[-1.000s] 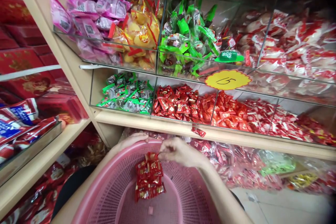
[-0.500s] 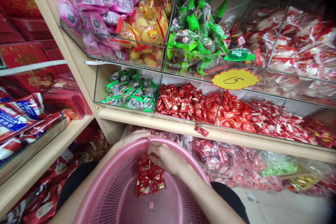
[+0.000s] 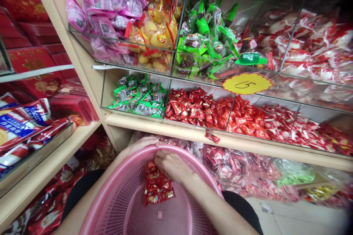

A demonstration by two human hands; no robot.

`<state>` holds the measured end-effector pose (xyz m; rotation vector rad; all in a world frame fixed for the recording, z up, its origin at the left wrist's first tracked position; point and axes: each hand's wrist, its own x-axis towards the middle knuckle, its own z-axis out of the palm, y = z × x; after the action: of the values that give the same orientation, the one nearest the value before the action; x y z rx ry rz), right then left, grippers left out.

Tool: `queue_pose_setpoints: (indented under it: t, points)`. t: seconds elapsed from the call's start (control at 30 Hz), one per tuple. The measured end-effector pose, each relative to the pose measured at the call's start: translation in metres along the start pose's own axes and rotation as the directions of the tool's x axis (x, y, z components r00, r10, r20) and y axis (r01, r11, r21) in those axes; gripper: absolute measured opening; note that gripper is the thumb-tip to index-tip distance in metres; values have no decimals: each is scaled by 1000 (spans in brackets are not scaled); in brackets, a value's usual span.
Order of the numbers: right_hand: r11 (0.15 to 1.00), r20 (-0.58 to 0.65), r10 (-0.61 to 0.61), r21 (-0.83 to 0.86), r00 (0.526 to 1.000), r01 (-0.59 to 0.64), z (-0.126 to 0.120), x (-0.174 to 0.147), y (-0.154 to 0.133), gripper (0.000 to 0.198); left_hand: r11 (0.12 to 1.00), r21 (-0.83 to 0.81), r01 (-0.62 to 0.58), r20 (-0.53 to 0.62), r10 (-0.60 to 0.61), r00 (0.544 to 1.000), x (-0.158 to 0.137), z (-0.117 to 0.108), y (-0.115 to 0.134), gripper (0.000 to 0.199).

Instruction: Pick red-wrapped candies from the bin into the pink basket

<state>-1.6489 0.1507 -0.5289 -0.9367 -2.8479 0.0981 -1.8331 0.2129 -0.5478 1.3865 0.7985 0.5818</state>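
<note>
A pink plastic basket (image 3: pixel 102 191) with perforated walls stands tilted between my knees. My left hand (image 3: pixel 143 144) lies over its far rim, fingers wrapped on the edge. Inside, against the far wall, a neat cluster of red and gold wrapped candies (image 3: pixel 158 189) sits in rows. My right hand (image 3: pixel 172 165) reaches in from the right, fingers curled closed at the top of that cluster; the fingertips are partly hidden. One loose red candy (image 3: pixel 212 138) rests on the shelf ledge above the basket.
Red candies (image 3: pixel 190 106) and green-wrapped candies (image 3: pixel 140 95) fill low glass bins ahead. Larger wrapped sweets fill the upper bins, with a yellow price tag (image 3: pixel 247 83) marked 15. Blue-and-red snack packs (image 3: pixel 24 125) stand left. Bagged candies (image 3: pixel 234 165) lie below the shelf.
My right hand has lowered and flattened slightly over the red candies, its fingers farther down. My left hand stays on the rim. The view has shifted slightly.
</note>
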Motion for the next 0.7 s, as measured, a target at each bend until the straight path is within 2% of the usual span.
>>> queue_pose_setpoints:
  t: [0.1, 0.2, 0.43, 0.7]
  points:
    - [995, -1, -30, -93, 1000, 30, 4, 0, 0, 14, 1000, -17, 8, 2, -8, 1000, 1, 0, 0, 28]
    - [993, -2, -38, -109, 999, 37, 8, 0, 0, 15, 999, -15, 32, -10, -32, 999, 2, -1, -2, 28]
    - [999, 19, 13, -48, 1000, -12, 5, -1, 0, 17, 996, -81, 36, 8, -35, 999, 2, -1, -3, 27]
    - [997, 22, 60, 51, 998, -61, -7, -1, -3, 21, 999, -23, 33, -13, -34, 999, 0, 0, 0, 27]
